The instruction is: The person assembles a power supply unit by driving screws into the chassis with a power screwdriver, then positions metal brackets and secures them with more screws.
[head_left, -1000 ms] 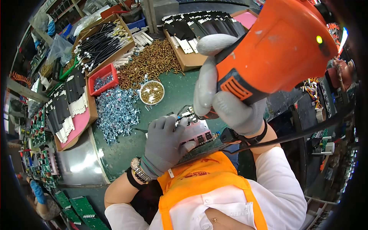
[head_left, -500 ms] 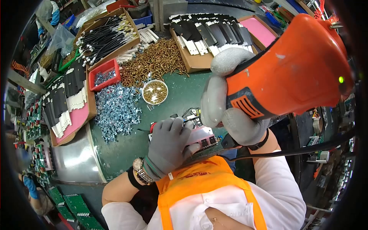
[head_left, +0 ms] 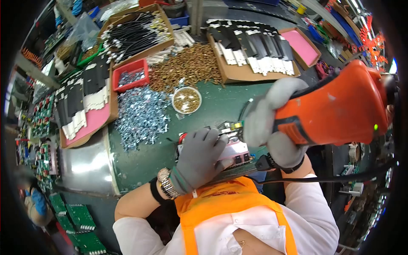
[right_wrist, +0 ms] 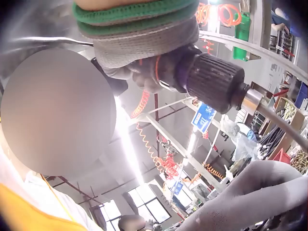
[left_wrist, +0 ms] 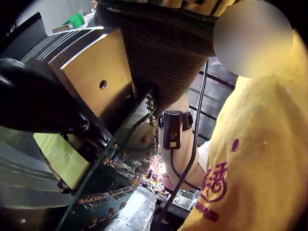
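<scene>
Gripped in my right hand (head_left: 261,121) is an orange power screwdriver (head_left: 335,108), its body tilted up to the right. In the right wrist view its black chuck (right_wrist: 214,79) carries a long metal bit (right_wrist: 276,122). My gloved left hand (head_left: 199,155) holds a circuit board (head_left: 233,126) at its left part, thumb along the near side. A metal heat-sink plate (head_left: 236,149) with black components runs along the board. In the left wrist view, dark fingers (left_wrist: 38,98) lie against the heat-sink plate, beside a yellow component (left_wrist: 60,156).
Behind the board stands a white bowl of small screws (head_left: 187,100). Heaps of brass screws (head_left: 187,66) and silvery clips (head_left: 142,119) lie left of it, near a red tray (head_left: 131,87). Boxes of black-and-white strips (head_left: 255,44) flank them. A black cable (head_left: 327,179) crosses at right.
The screwdriver and my right hand have come down closer to the board. My left hand stays on the board. The head view has shifted, so the bench appears farther right.
</scene>
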Available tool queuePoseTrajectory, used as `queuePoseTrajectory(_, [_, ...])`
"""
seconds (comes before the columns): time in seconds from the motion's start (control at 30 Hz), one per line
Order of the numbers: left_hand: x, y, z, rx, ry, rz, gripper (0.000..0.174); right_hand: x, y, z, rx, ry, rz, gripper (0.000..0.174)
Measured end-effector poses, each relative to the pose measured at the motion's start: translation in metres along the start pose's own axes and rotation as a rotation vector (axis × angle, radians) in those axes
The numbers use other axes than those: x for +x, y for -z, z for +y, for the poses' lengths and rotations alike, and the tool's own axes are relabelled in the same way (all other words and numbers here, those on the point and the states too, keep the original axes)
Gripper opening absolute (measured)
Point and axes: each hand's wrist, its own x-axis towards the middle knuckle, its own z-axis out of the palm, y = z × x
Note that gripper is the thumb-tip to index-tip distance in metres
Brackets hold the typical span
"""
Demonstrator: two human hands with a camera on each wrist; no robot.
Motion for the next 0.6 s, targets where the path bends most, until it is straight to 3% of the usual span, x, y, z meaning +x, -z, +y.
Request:
queuePoseTrajectory(0.17, [-0.014, 0.025, -0.032, 0.001, -0.022, 0.171, 0.033, -0.007, -0.001, -0.001, -0.015, -0.073, 0.089, 0.058])
queuePoseTrajectory(0.23, [-0.039, 0.042, -0.061, 0.208, 0.142, 0.352, 0.024, -0.004, 0.002, -0.003, 0.029, 0.003, 0.090, 0.060])
queuePoseTrajectory(0.3, [-0.063, 0.045, -0.088, 0.225, 0.348, 0.174, 0.018, -0.005, 0.003, -0.002, 0.083, 0.023, 0.052, 0.059])
queuePoseTrajectory(0.4, [-0.088, 0.019, -0.131, 0.270, 0.221, 0.023, 0.008, -0.007, -0.002, -0.006, -0.016, -0.042, 0.165, 0.056])
queuePoseTrajectory(0.6, [-0.083, 0.003, -0.141, 0.388, 0.286, 0.018, 0.006, -0.010, -0.014, -0.012, -0.044, -0.022, 0.138, 0.065])
